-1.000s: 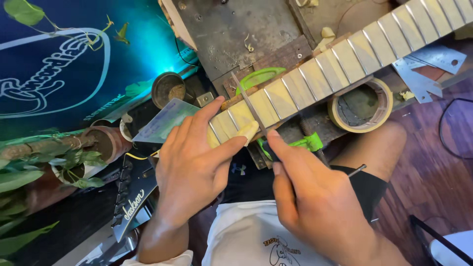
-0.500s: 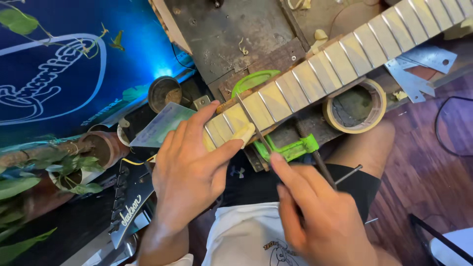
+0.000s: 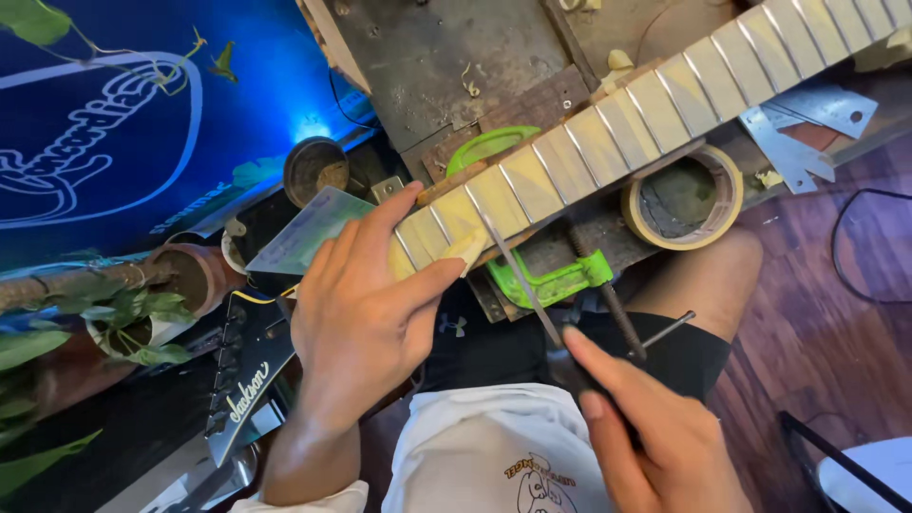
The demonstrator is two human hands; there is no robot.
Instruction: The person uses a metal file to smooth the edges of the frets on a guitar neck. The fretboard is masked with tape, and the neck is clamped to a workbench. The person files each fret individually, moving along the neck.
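Observation:
A pale wooden guitar neck [image 3: 608,142] with metal frets lies across a worn workbench, held by a green clamp [image 3: 556,280]. My left hand [image 3: 366,313] grips the near end of the neck, thumb pressed on its edge. My right hand [image 3: 651,427] holds a thin metal file [image 3: 522,275] by its dark handle. The file's tip rests on a fret near the left hand.
A roll of tape [image 3: 684,195] lies under the neck. Metal plates [image 3: 798,123] sit at the right. A black guitar headstock [image 3: 242,380], a round tin [image 3: 315,168] and potted leaves [image 3: 114,318] are at the left. My knees are below the bench.
My right hand has drawn back toward me and down, pulling the file along the fret. My left hand keeps its grip on the neck.

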